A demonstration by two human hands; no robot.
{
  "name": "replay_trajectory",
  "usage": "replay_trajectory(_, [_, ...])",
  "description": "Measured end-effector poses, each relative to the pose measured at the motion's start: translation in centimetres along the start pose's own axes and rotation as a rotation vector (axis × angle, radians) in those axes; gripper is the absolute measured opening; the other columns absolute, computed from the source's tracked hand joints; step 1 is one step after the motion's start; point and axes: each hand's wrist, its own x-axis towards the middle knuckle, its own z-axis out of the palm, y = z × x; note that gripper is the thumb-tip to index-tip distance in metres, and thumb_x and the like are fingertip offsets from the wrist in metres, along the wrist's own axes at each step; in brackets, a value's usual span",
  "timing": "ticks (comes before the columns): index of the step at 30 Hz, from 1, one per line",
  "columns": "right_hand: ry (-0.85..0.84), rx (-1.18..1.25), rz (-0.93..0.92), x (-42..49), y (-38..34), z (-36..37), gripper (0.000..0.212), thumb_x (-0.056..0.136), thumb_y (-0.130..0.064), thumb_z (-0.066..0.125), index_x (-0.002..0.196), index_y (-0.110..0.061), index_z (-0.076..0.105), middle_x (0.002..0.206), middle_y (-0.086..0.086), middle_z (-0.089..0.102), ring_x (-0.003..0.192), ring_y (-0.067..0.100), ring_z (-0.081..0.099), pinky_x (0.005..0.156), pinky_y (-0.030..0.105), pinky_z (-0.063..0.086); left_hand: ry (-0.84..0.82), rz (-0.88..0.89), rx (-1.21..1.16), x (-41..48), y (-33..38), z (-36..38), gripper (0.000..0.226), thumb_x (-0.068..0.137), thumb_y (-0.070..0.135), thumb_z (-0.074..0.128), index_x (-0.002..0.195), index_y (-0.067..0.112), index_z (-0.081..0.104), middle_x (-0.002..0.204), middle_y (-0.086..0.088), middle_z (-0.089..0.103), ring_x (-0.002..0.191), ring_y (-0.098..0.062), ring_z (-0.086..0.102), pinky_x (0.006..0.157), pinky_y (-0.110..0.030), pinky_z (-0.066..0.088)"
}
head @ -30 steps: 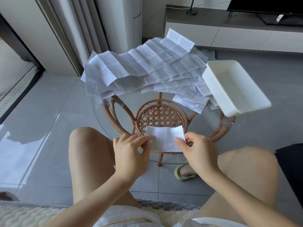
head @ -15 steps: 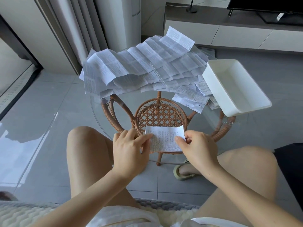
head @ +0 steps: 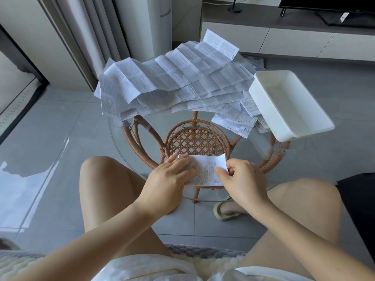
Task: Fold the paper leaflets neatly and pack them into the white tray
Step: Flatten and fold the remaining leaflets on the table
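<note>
Head view: on the glass counter (head: 156,126), a large pile of unfolded leaflets (head: 172,82) lies at twelve o'clock. The white tray (head: 265,112) at two o'clock looks empty, so the task seems barely begun. At six o'clock, the left hand (head: 168,179) presses flat on one leaflet (head: 207,171) while the right hand (head: 241,179) pinches its right edge, mid-fold.

glass table (head: 125,138) (round), leaflets (head: 172,82), white tray (head: 288,122)

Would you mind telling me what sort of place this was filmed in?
Most likely a home living room: a television on a low media cabinet, floor-length curtains, and a glass-topped rattan table on a tiled floor.
</note>
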Motion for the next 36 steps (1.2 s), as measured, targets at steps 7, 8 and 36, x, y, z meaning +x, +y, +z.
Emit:
replay_trajectory(7, [0.307,-0.066,-0.102,-1.7,-0.9,2.0,0.030,0.075,-0.039,0.065,0.071,-0.014,0.050,0.057,0.004,0.056,0.054,0.031,0.053,0.051,0.028,0.029,-0.134,-0.064,0.015,-0.4,0.7,-0.7,0.050,0.092,0.018,0.030,0.133,0.019,0.057,0.142,-0.007,0.049,0.134,-0.026,0.042,0.113,-0.055,0.017])
replay_trajectory(8, [0.326,-0.082,-0.060,-2.1,-1.5,2.4,0.043,0.073,-0.052,0.060,0.086,-0.011,0.059,0.069,0.006,0.063,0.065,0.032,0.058,0.056,0.032,0.035,-0.134,-0.067,0.020,-0.3,0.7,-0.6,0.050,0.092,0.018,0.030,0.133,0.020,0.058,0.142,-0.006,0.049,0.134,-0.025,0.042,0.112,-0.056,0.015])
replay_trajectory(36, [0.294,-0.088,-0.449,-2.5,2.9,1.5,0.041,0.091,-0.033,0.046,0.127,-0.020,0.061,0.121,0.012,0.059,0.105,0.032,0.056,0.088,0.048,0.043,-0.191,0.026,0.059,-0.7,-0.4,-1.6,0.050,0.093,0.023,0.031,0.139,0.025,0.049,0.146,-0.003,0.044,0.136,-0.024,0.040,0.109,-0.065,0.008])
